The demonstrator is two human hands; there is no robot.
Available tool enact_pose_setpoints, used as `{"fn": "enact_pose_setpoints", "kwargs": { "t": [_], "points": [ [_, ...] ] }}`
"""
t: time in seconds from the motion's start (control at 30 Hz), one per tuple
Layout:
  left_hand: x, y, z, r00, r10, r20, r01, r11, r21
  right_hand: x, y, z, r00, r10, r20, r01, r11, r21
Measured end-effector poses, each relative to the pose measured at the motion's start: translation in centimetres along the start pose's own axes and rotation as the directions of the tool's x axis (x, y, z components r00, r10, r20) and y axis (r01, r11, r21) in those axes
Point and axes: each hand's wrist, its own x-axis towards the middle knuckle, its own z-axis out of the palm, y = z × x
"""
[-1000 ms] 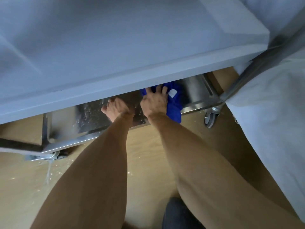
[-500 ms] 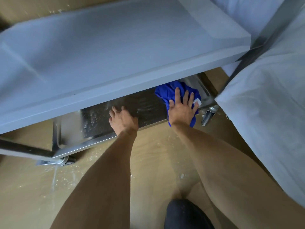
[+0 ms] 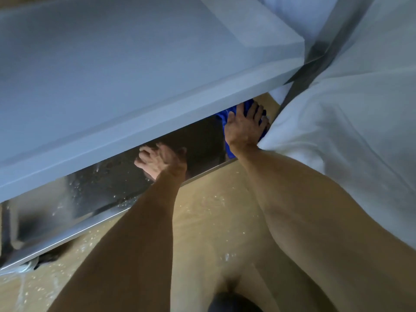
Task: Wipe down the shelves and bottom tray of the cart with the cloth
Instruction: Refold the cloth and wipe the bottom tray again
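Note:
The cart's grey upper shelf fills the top of the head view and hides most of the steel bottom tray beneath it. My right hand presses flat, fingers spread, on the blue cloth at the tray's right end, partly under the shelf edge. My left hand rests on the tray near its front rim, blurred, fingers spread and holding nothing. Most of the cloth is hidden by my hand and the shelf.
A white fabric bag hangs on the cart's right frame post, touching my right wrist. The tan floor below is speckled with water drops. A caster shows at the tray's left front corner.
My right hand has slid the blue cloth further right along the tray, up to the white bag. My left hand has stayed near the tray's front rim.

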Motion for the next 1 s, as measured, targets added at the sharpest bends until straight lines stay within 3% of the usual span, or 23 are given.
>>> {"fn": "enact_pose_setpoints", "kwargs": {
  "t": [0.1, 0.23, 0.33, 0.43, 0.5, 0.57, 0.63, 0.7, 0.83, 1.0],
  "points": [
    [0.1, 0.2, -0.5, 1.000, -0.011, -0.006, 0.010, 0.999, -0.044, 1.7, -2.1, 2.1, 0.999, 0.048, -0.024, -0.047, 0.998, 0.052],
    [-0.2, -0.6, -1.0, 1.000, 0.009, -0.001, -0.009, 0.999, -0.052, -2.4, -6.6, 3.8, 0.961, -0.278, 0.001, 0.276, 0.953, 0.124],
    [-0.6, -1.3, -2.3, 0.999, 0.016, 0.047, -0.014, 0.999, -0.034, -6.0, -7.5, 3.6, 0.917, -0.391, 0.085, 0.375, 0.913, 0.159],
    [-1.5, -1.5, -2.9, 0.993, 0.002, 0.122, -0.003, 1.000, 0.008, -7.0, -4.3, 3.4, 0.934, -0.350, 0.070, 0.339, 0.932, 0.127],
    [-2.4, -1.4, -2.8, 0.983, 0.008, 0.184, -0.016, 0.999, 0.043, -7.0, -1.4, 3.1, 0.971, -0.235, 0.038, 0.225, 0.958, 0.175],
    [-2.6, -1.3, -3.0, 0.976, 0.024, 0.217, -0.032, 0.999, 0.034, -5.9, 1.3, 3.1, 0.992, -0.084, -0.097, 0.102, 0.976, 0.191],
    [-2.2, -1.5, -2.8, 0.977, 0.037, 0.212, -0.042, 0.999, 0.019, -4.4, 3.0, 2.0, 1.000, -0.007, -0.027, 0.014, 0.968, 0.252],
    [-1.9, -1.7, -2.3, 0.984, 0.039, 0.175, -0.039, 0.999, -0.007, -2.1, 2.2, 0.6, 0.996, -0.048, 0.070, 0.025, 0.952, 0.306],
    [-0.9, -1.9, -1.2, 0.993, 0.061, 0.100, -0.057, 0.997, -0.050, 1.7, 0.1, 1.8, 0.994, 0.013, -0.112, 0.006, 0.985, 0.171],
    [0.1, -1.6, -0.8, 0.996, 0.054, 0.067, -0.049, 0.996, -0.075, 1.9, -5.9, 3.1, 0.978, -0.206, -0.029, 0.208, 0.974, 0.090]
  ]
}}
